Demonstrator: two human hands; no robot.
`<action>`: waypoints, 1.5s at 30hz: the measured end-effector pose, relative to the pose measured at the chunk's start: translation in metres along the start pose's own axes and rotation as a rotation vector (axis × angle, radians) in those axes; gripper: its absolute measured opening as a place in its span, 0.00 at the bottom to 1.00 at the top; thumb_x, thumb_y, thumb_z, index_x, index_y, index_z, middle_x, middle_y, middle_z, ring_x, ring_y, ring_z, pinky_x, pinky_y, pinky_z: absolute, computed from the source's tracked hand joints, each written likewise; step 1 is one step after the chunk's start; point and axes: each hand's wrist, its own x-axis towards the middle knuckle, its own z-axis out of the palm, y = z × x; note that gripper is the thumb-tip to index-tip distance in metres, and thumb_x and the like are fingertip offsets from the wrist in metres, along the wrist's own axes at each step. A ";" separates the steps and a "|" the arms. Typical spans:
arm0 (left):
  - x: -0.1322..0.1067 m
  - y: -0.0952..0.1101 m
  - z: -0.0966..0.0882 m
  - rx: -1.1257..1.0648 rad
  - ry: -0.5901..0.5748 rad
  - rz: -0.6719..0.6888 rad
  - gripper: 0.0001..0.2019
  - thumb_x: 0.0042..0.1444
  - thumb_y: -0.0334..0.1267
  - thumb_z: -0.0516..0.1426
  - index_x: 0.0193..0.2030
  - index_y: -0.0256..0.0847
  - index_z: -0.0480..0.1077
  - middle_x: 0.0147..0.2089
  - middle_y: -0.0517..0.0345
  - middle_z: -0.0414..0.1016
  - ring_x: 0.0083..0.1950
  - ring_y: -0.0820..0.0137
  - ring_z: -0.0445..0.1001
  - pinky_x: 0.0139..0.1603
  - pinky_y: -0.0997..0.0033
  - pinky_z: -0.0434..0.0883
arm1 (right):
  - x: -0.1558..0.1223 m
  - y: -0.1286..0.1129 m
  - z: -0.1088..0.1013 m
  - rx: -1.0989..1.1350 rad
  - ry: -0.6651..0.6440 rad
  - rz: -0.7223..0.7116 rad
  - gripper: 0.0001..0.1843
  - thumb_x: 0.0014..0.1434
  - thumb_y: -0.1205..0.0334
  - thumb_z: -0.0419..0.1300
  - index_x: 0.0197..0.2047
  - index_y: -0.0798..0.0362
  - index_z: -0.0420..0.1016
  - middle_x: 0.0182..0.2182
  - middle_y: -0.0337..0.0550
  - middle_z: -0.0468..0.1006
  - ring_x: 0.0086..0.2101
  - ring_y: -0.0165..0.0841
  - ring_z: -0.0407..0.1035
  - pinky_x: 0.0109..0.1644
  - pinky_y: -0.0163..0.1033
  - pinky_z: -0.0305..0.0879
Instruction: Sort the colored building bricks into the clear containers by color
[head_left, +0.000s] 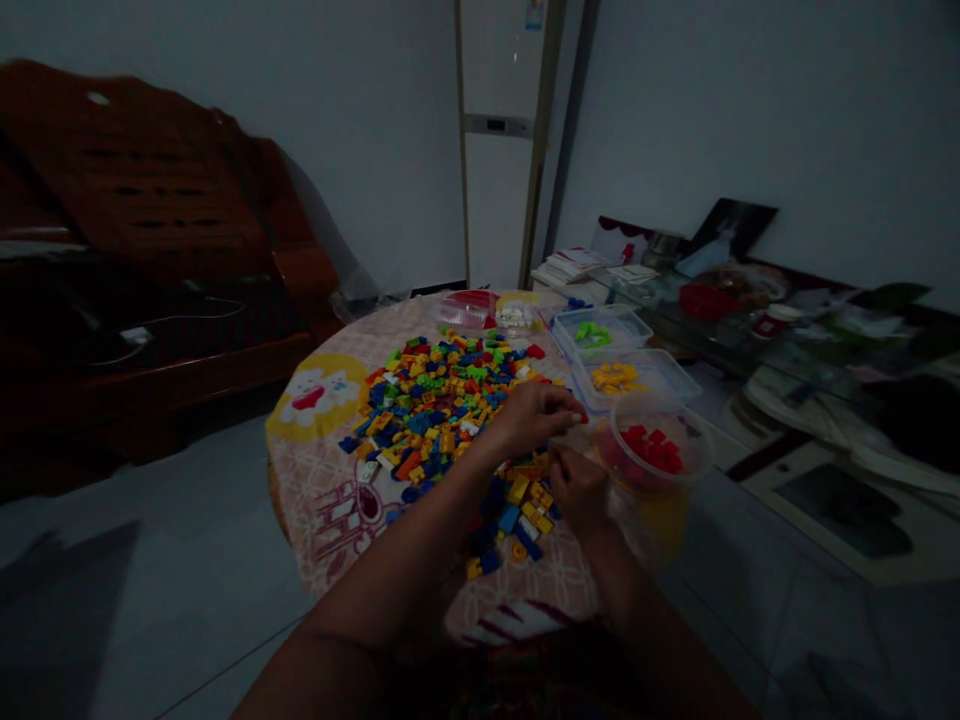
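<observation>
The fingers (561, 398) of our left hand (531, 416) are drawn together in a pinch, and at their tips we hold one small red block (583, 416). It sits above the right part of the counter (352, 352), between the block pile (427, 400) and the round tub (699, 452). Our right hand (579, 490) is just beside and nearer to us, its fingers curled in; we cannot tell whether they hold anything.

The round tub stands at the counter's right edge, close to our right hand, with a narrow strip of cloth between. We have more bare cloth along the left edge and at the near edge, between our forearms; the pile fills the middle.

We count two hands, one round tub with red blocks (651, 448) in it, and two rectangular boxes behind it: the yellow box (666, 374) bears yellow pieces (615, 377), the farther green box (631, 322) bright green ones. The mixed pile holds too many blocks for us to count.
</observation>
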 end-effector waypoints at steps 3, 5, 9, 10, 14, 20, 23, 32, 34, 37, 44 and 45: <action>0.025 0.011 0.043 0.061 0.002 0.050 0.10 0.56 0.37 0.59 0.41 0.35 0.79 0.30 0.55 0.78 0.30 0.72 0.74 0.34 0.76 0.69 | -0.004 0.004 0.002 -0.055 0.027 -0.005 0.17 0.64 0.61 0.51 0.30 0.53 0.78 0.21 0.46 0.78 0.24 0.33 0.72 0.31 0.35 0.64; 0.036 0.014 0.062 0.144 0.050 0.078 0.13 0.57 0.36 0.59 0.46 0.36 0.79 0.37 0.52 0.81 0.37 0.69 0.77 0.40 0.72 0.71 | -0.008 0.008 0.002 -0.053 0.043 -0.006 0.19 0.64 0.58 0.51 0.27 0.52 0.77 0.21 0.47 0.78 0.25 0.36 0.72 0.30 0.37 0.65; 0.033 0.003 0.066 0.294 0.118 0.118 0.17 0.58 0.34 0.57 0.54 0.37 0.75 0.48 0.48 0.80 0.46 0.66 0.77 0.51 0.68 0.71 | -0.011 0.011 0.001 -0.030 0.048 0.066 0.18 0.63 0.58 0.52 0.26 0.53 0.77 0.22 0.48 0.78 0.25 0.37 0.72 0.31 0.38 0.66; 0.027 -0.003 0.059 0.339 0.125 0.096 0.16 0.59 0.33 0.56 0.53 0.37 0.75 0.48 0.48 0.80 0.46 0.66 0.77 0.51 0.67 0.71 | -0.010 0.011 0.000 -0.015 0.043 0.087 0.17 0.63 0.60 0.52 0.27 0.53 0.77 0.21 0.47 0.78 0.25 0.36 0.72 0.31 0.38 0.66; 0.005 -0.035 0.014 0.654 0.195 -0.154 0.13 0.57 0.31 0.56 0.47 0.38 0.77 0.46 0.49 0.79 0.49 0.63 0.76 0.53 0.67 0.69 | -0.004 0.007 -0.004 0.088 0.016 0.142 0.16 0.66 0.63 0.50 0.37 0.55 0.80 0.29 0.48 0.82 0.29 0.34 0.75 0.36 0.36 0.69; -0.004 -0.070 -0.026 0.933 0.139 -0.458 0.10 0.55 0.35 0.58 0.44 0.40 0.76 0.45 0.47 0.79 0.49 0.60 0.76 0.47 0.67 0.69 | -0.002 0.004 -0.005 0.125 0.018 0.141 0.15 0.67 0.62 0.51 0.39 0.55 0.80 0.32 0.49 0.83 0.31 0.34 0.77 0.38 0.36 0.70; -0.001 -0.073 -0.029 0.908 0.159 -0.498 0.09 0.57 0.38 0.58 0.40 0.40 0.78 0.41 0.49 0.80 0.47 0.61 0.77 0.44 0.68 0.69 | -0.002 0.004 -0.005 0.127 0.007 0.144 0.15 0.67 0.62 0.51 0.39 0.55 0.80 0.33 0.50 0.83 0.32 0.35 0.78 0.38 0.36 0.71; -0.022 -0.060 -0.046 -0.299 0.217 -0.353 0.15 0.48 0.45 0.65 0.38 0.34 0.78 0.32 0.56 0.78 0.28 0.75 0.71 0.32 0.75 0.68 | -0.002 0.005 -0.004 0.164 0.028 0.133 0.14 0.66 0.63 0.52 0.40 0.55 0.80 0.32 0.49 0.83 0.30 0.34 0.77 0.38 0.36 0.71; -0.028 -0.056 -0.046 -0.472 0.204 -0.355 0.19 0.42 0.45 0.68 0.38 0.34 0.78 0.32 0.56 0.78 0.28 0.76 0.70 0.31 0.76 0.68 | -0.002 0.004 -0.005 0.153 0.026 0.138 0.14 0.66 0.62 0.53 0.39 0.55 0.81 0.31 0.49 0.83 0.30 0.34 0.77 0.37 0.36 0.71; -0.035 -0.052 -0.044 -0.607 0.204 -0.369 0.21 0.38 0.45 0.71 0.37 0.34 0.78 0.31 0.55 0.78 0.28 0.76 0.71 0.30 0.77 0.68 | -0.001 0.003 -0.005 0.134 0.029 0.143 0.15 0.66 0.62 0.53 0.38 0.55 0.81 0.30 0.48 0.83 0.29 0.34 0.77 0.36 0.35 0.70; -0.047 -0.052 -0.050 -0.718 0.210 -0.360 0.21 0.41 0.42 0.71 0.43 0.34 0.79 0.33 0.53 0.79 0.29 0.76 0.71 0.30 0.77 0.67 | -0.002 0.004 -0.004 0.136 0.055 0.115 0.15 0.66 0.61 0.53 0.38 0.56 0.81 0.32 0.51 0.84 0.29 0.34 0.77 0.36 0.36 0.70; -0.048 -0.053 -0.052 -0.737 0.222 -0.360 0.22 0.42 0.42 0.71 0.44 0.34 0.79 0.33 0.53 0.79 0.29 0.75 0.71 0.29 0.78 0.66 | -0.002 0.004 -0.004 0.139 0.060 0.119 0.15 0.66 0.61 0.53 0.39 0.57 0.81 0.32 0.51 0.84 0.29 0.34 0.77 0.37 0.36 0.70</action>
